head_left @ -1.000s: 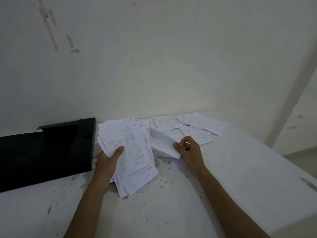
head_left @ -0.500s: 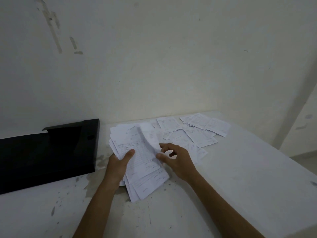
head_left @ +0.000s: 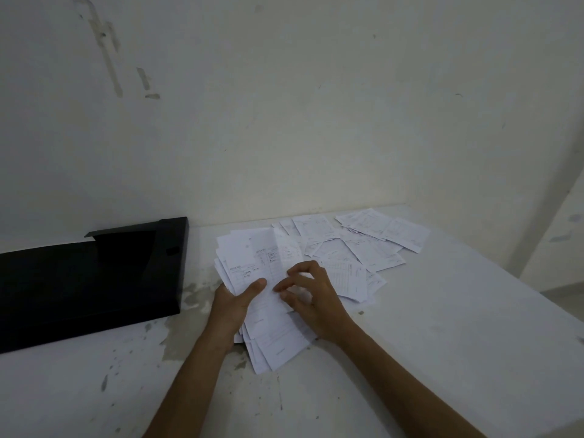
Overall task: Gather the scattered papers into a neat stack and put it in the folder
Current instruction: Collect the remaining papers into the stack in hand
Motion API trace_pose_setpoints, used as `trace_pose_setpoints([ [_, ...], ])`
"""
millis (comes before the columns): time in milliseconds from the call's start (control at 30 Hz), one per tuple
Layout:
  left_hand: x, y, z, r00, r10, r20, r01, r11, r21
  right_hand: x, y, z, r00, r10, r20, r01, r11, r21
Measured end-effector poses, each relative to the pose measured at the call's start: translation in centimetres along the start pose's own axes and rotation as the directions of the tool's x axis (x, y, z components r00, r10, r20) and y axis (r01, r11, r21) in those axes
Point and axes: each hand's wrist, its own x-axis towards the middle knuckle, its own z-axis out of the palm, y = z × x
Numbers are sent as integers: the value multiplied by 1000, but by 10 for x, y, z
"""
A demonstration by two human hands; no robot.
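Both hands met over a loose stack of papers (head_left: 268,279) near the middle of the desk (head_left: 442,327): the left hand (head_left: 230,306) gripped the stack's left edge, thumb pressed across the top sheet, while the right hand (head_left: 311,298) rested on the stack's right side with fingers curled, tips touching the top sheet. The sheets were thin, white, rectangular printed forms, fanned unevenly so their lower corners stuck out. More scattered papers (head_left: 376,241) lay overlapping toward the desk's far edge, against the pale wall (head_left: 316,121). A black folder (head_left: 88,279), flat, matte and angular, lay open by the desk's left edge, just beside the stack. The desk's surface was white, chipped and speckled, with bare room toward its right and near edges.
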Motion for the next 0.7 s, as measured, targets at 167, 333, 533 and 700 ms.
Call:
trace_pose_setpoints([
  [167,-2,2,5,997,9,74,-7,1000,-26,4,5,-13,971,222,-85,-201,958,203],
  [333,-4,3,5,991,6,133,-11,999,36,5,12,-16,915,403,25,-367,804,468],
  [533,-3,-2,7,993,8,122,-12,999,36,6,23,-21,887,458,-60,-344,741,576],
  [700,2,-1,-1,999,-22,36,24,997,-68,5,23,-33,819,541,-188,-339,723,602],
])
